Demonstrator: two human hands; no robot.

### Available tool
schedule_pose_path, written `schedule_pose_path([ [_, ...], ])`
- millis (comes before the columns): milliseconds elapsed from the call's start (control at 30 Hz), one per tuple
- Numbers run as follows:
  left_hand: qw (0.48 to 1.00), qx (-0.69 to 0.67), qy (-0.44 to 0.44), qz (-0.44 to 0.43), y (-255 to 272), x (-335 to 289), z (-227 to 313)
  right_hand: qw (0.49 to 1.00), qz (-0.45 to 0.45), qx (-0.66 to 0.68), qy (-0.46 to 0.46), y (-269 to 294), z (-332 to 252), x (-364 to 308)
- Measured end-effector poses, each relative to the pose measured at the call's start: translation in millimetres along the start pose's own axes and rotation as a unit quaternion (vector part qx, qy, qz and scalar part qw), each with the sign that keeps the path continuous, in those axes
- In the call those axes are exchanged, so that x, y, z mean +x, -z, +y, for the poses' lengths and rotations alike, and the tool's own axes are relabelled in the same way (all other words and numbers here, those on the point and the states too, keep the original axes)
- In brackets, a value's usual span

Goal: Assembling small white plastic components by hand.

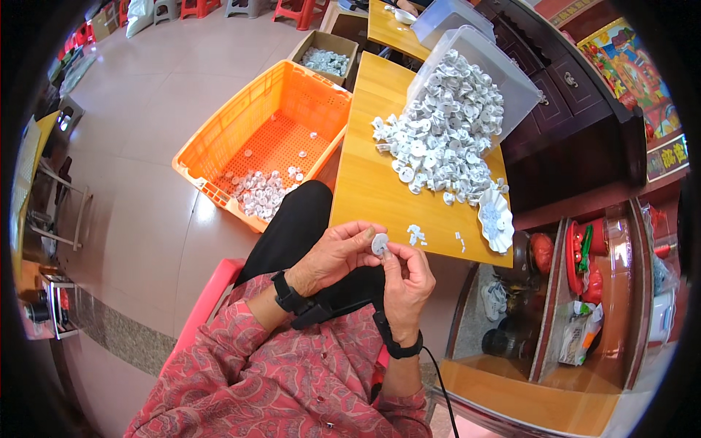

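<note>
Between my two hands, over my lap by the table's near edge, is a small round white plastic part (380,244). My left hand (342,252) pinches it from the left with thumb and fingertips. From the right, my right hand (406,274) presses thumb and finger on its lower edge; whether a smaller piece is also in that pinch is too small to tell. A few tiny white pieces (416,234) lie on the wooden table (369,157) just beyond my hands. Farther back, a large heap of similar white plastic parts (453,128) spills from a tipped clear bin (511,91).
An orange crate (219,139) stands on the floor at the left, with white parts scattered inside. Behind it is a cardboard box (358,55) of small parts. A fluted white dish (496,232) sits at the table's right corner. Open cabinet shelves (544,328) are at the right.
</note>
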State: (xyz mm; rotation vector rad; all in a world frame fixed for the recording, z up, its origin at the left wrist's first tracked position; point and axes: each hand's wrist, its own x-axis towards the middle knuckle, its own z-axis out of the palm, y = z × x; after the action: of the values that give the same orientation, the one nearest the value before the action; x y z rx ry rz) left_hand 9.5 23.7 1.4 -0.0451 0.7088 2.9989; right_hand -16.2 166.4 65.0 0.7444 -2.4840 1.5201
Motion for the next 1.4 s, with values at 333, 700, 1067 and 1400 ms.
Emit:
schedule_pose_path([
  [333,0.999,0.036,-0.012,-0.012,1,-1,-1,0.999,0.033,0.023,-0.031,-3,3,-1],
  [700,0.995,0.090,-0.030,0.012,-2,-2,1,1.000,0.018,-0.026,-0.003,-1,-3,0],
  [1067,0.954,0.287,-0.078,0.025,-5,-3,8,0.997,-0.009,-0.073,0.037,0,-7,2],
  [1400,0.982,0.184,-0.031,0.031,1,-3,6,0.999,0.022,-0.034,0.012,-6,-1,-1],
])
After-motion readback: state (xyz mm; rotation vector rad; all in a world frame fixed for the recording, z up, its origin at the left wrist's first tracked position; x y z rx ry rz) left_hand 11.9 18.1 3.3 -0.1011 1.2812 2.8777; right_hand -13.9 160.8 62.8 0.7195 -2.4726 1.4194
